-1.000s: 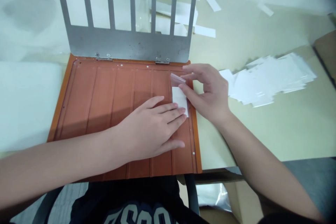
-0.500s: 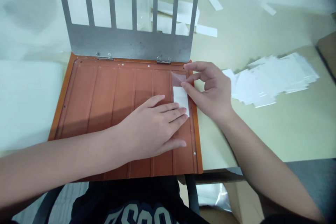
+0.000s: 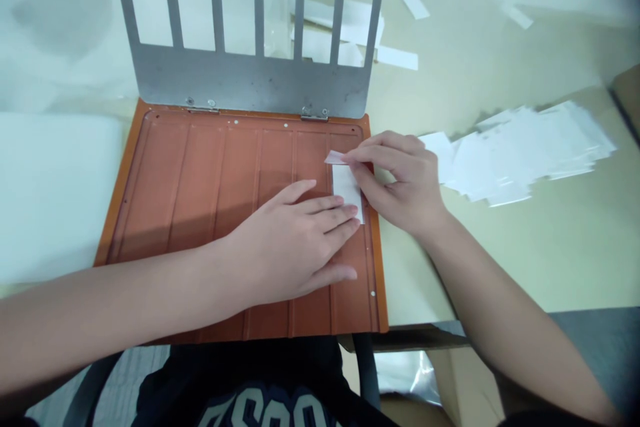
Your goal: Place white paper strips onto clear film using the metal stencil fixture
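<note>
At the far left a broad white sheet (image 3: pixel 50 193) lies flat, its right edge just beside the orange tray (image 3: pixel 114 213); the tray has long raised ribs and lies on the pale surface (image 3: pixel 525 260). A grey perforated metal plate (image 3: pixel 250 77) with six tall windows stands tilted up from the tray's far edge, joined to it by two small hinges (image 3: pixel 315 115). The left hand (image 3: pixel 293 247) lies palm down on the right half of the tray, its fingers slightly spread; that grip is open, clamped on nothing, and the fingertips rest on the lower end of a white strip (image 3: pixel 347 190). The strip lies lengthwise on the right part of the tray, near its right rim; a small translucent film tab (image 3: pixel 334 157) sticks out from its upper end, turned toward the left. The right hand (image 3: pixel 405 180) comes in from the right, and its grip is closed, thumb and forefinger pinched together on the tab, just above the strip. Beyond the plate, loose white strips (image 3: pixel 397 57) lie scattered on the surface; further right, a fanned pile of white strips (image 3: pixel 525 153) lies well apart from the hands, and a piece of brown cardboard (image 3: pixel 627 107) shows at the edge.
</note>
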The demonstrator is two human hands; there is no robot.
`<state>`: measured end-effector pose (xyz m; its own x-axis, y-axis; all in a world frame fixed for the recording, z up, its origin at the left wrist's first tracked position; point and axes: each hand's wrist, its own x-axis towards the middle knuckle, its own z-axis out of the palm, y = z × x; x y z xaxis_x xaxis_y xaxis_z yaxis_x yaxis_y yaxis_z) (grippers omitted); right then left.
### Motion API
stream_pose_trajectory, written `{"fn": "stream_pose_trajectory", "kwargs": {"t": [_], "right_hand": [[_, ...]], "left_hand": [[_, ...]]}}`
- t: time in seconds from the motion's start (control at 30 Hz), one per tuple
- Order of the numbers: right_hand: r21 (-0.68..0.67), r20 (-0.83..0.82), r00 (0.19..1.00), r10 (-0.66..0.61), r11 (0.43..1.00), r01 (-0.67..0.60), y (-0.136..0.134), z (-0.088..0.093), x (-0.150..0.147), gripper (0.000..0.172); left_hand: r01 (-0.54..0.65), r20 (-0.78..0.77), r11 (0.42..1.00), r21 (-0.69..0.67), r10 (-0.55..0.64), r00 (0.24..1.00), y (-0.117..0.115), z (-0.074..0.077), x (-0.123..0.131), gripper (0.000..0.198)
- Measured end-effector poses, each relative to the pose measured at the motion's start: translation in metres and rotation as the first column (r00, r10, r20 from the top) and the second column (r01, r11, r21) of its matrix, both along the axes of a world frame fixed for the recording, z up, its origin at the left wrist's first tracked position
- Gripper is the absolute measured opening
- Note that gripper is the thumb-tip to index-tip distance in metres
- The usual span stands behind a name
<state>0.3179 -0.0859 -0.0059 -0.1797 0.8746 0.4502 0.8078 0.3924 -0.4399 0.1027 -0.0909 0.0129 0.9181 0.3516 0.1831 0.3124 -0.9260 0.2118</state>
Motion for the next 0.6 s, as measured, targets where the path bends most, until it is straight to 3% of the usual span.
{"fn": "stream_pose_trajectory", "kwargs": {"t": [0.23,0.6], "right_hand": [[-0.033,0.134,0.990,-0.039,0.998,0.044,-0.007,0.000,0.003,0.017],[-0.060,0.181,0.979,0.096,0.994,-0.086,-0.015,0.007,0.010,0.016]], "left_hand": [[0.005,-0.008,1.000,0.002,-0.005,1.000,0.000,0.000,0.001,0.048],[0.012,-0.012,1.000,-0.002,-0.012,1.000,0.000,0.001,-0.001,0.048]]}}
